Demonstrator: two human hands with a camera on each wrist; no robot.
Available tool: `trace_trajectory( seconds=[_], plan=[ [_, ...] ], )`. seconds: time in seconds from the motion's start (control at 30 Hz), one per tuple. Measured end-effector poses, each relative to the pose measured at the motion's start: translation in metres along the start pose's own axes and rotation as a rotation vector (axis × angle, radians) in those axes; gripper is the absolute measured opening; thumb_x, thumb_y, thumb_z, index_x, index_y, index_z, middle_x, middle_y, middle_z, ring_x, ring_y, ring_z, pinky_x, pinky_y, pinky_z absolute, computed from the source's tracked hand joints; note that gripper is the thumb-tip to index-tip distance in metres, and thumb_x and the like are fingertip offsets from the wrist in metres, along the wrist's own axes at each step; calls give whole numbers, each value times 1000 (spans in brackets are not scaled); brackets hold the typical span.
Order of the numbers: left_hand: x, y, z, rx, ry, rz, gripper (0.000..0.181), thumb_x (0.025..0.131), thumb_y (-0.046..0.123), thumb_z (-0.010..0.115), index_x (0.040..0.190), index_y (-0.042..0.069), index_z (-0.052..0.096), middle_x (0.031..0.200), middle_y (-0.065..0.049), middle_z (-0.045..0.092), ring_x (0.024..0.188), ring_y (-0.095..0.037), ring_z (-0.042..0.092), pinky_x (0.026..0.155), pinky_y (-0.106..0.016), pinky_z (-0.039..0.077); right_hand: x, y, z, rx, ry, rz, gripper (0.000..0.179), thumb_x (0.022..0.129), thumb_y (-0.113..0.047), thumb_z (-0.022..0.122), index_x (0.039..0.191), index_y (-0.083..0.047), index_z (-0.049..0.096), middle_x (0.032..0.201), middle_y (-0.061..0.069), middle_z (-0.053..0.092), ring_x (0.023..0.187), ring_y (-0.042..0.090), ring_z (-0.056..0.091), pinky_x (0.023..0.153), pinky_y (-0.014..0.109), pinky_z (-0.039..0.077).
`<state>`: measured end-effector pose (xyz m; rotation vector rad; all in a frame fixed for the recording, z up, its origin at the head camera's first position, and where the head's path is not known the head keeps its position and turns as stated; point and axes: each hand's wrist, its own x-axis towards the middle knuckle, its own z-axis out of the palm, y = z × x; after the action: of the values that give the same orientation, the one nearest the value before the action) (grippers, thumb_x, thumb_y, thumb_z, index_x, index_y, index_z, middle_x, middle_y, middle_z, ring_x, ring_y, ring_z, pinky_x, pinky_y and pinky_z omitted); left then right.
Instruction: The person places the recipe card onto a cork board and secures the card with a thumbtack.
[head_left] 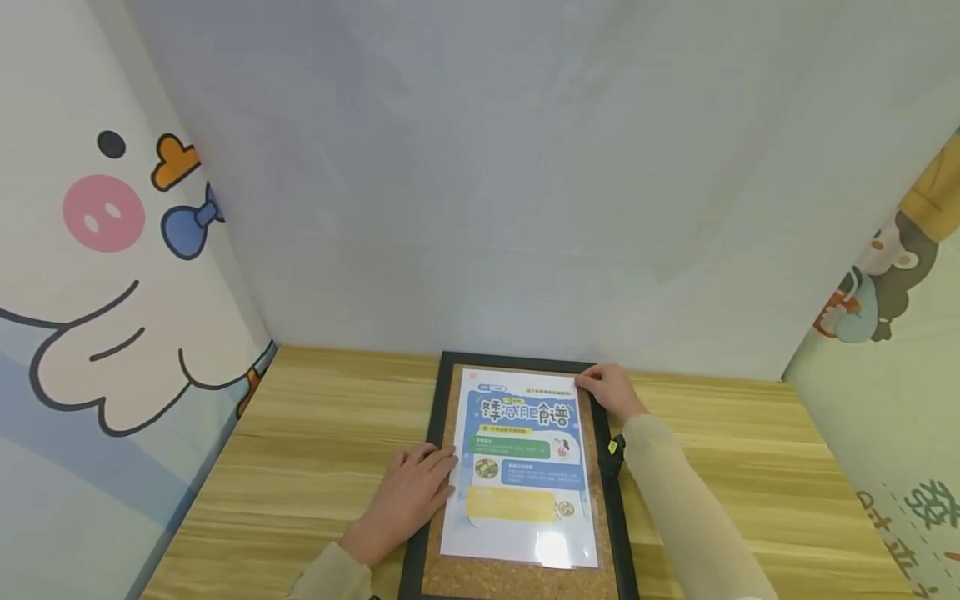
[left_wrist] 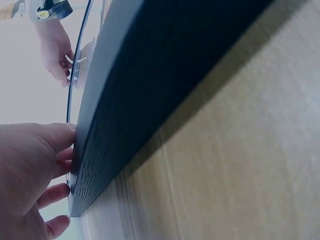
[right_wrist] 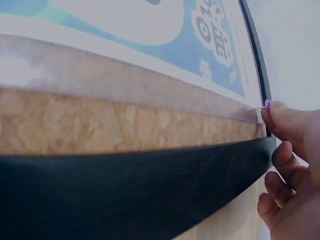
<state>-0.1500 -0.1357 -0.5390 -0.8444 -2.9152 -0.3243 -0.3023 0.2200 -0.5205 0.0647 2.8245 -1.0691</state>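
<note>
A black-framed cork board [head_left: 517, 581] lies flat on the wooden table [head_left: 315, 433], with a glossy blue and yellow poster [head_left: 522, 467] on it. My left hand [head_left: 420, 487] lies flat on the board's left frame edge, its straight fingers reaching the poster's left border. In the left wrist view the left hand [left_wrist: 30, 170] touches the black frame [left_wrist: 150, 90]. My right hand [head_left: 600, 385] is at the poster's far right corner. In the right wrist view its fingertips [right_wrist: 285, 120] pinch a small pin [right_wrist: 263, 111] against that corner over the cork [right_wrist: 125, 125].
A plain white wall [head_left: 487, 208] stands right behind the board. Cartoon-printed panels close in the left [head_left: 97, 292] and right [head_left: 885, 350] sides. Bare wooden tabletop extends on both sides of the board. A black wrist camera [head_left: 613, 454] sits on my right forearm.
</note>
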Motion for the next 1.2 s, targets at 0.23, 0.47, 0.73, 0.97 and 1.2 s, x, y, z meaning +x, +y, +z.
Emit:
trace_trajectory(
  seconds=[0.23, 0.47, 0.73, 0.97, 1.2],
  plan=[
    [0, 0, 0, 2, -8, -7, 40, 91, 36, 59, 127, 18, 58, 136, 1, 51, 116, -21, 44, 84, -42, 35, 1, -7, 1, 66, -7, 85, 28, 90, -26, 61, 98, -1, 70, 105, 15, 65, 98, 29, 56, 87, 45, 43],
    [-1, 0, 0, -2, 13, 7, 40, 91, 35, 60, 127, 17, 59, 135, 1, 52, 114, -21, 45, 83, -41, 35, 4, -13, 0, 37, -8, 137, 30, 87, -25, 63, 96, 2, 71, 103, 17, 67, 99, 31, 58, 87, 44, 44],
    [-2, 0, 1, -4, 23, 4, 40, 90, 34, 61, 126, 16, 60, 134, 0, 53, 113, -22, 46, 82, -41, 35, 1, -26, 0, 19, -12, 190, 30, 85, -24, 65, 94, 4, 71, 102, 19, 66, 97, 32, 58, 84, 43, 45],
    [-2, 0, 3, 9, 47, 11, 40, 89, 34, 63, 125, 16, 60, 133, 0, 54, 112, -21, 47, 79, -40, 35, 2, -26, 0, 21, -23, 210, 31, 85, -26, 65, 95, 3, 71, 104, 18, 66, 99, 32, 58, 86, 44, 44],
    [-2, 0, 3, 6, 38, 4, 40, 91, 34, 61, 127, 17, 59, 135, 1, 53, 114, -21, 46, 81, -39, 35, 2, -26, 0, 22, -25, 224, 31, 85, -27, 65, 96, 2, 71, 103, 17, 67, 96, 31, 58, 85, 44, 45]
  ],
)
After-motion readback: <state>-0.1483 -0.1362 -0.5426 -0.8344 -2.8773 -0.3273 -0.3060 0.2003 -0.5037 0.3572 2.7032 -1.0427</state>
